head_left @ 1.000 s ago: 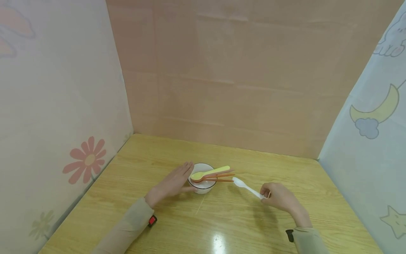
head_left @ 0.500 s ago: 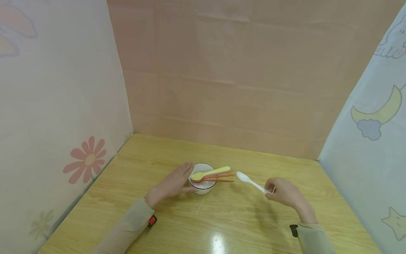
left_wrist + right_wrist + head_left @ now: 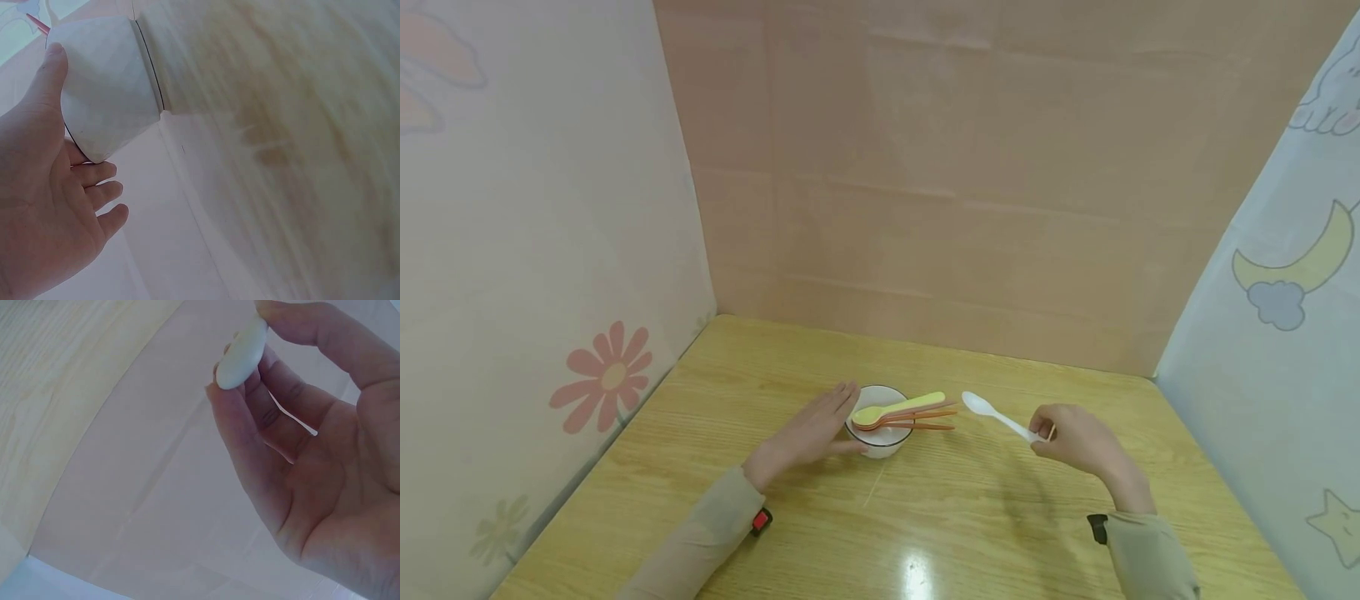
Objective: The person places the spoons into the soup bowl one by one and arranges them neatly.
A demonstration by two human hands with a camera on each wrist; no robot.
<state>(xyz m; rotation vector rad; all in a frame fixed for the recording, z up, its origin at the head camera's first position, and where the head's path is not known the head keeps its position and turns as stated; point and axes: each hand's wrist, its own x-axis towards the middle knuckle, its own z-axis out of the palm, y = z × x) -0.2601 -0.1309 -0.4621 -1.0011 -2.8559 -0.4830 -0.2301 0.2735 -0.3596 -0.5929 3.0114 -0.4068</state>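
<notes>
My left hand holds a small white bowl with a dark rim, thumb on the near side and fingers on the far left. The left wrist view shows the bowl's faceted wall between thumb and fingers. Across the bowl lie a yellow spoon and several orange utensils, handles sticking out to the right. To the bowl's right, above the table, my right hand pinches a white spoon by its handle end, the spoon's bowl pointing left and away. A pale rounded end shows between the right fingertips.
The wooden table ends at a plain pinkish-brown backdrop. A flower-printed cloth borders the left side, and a cloth with moon and star prints the right.
The right hand has lifted the white spoon and moved it slightly to the right and away from me. The left hand and the bowl stay where they were.
</notes>
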